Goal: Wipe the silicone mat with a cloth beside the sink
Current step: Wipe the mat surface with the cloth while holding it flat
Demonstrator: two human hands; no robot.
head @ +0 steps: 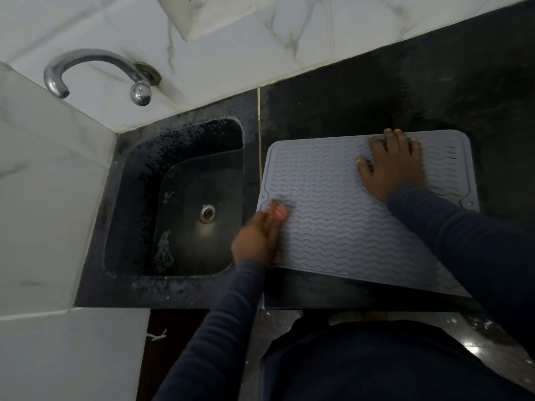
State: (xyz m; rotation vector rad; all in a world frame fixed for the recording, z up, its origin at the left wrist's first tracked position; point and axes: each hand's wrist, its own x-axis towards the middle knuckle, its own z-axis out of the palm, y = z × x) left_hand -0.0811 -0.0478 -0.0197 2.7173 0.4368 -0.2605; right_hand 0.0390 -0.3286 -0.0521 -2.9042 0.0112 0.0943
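Head view: the grey silicone mat (333,204) lies flat on the black counter (376,91), just right of the sink (139,175).
The right hand (390,166) presses it with straight, spread fingers near the far edge. The left hand (257,235) is blurred at the near-left edge, so I cannot tell its grip. No cloth shows. The mat looks light, floppy and grippy, so it is probably best pinned flat or lifted by a corner.

Dim in here, the wall tiles (231,53) catching the most light while the black countertop (376,99) swallows detail, a soft glare pooling round the drain (207,213) and on the tap (86,55), the left hand (260,233) smeared with motion blur, and straight edges bowing toward the corners of the view.
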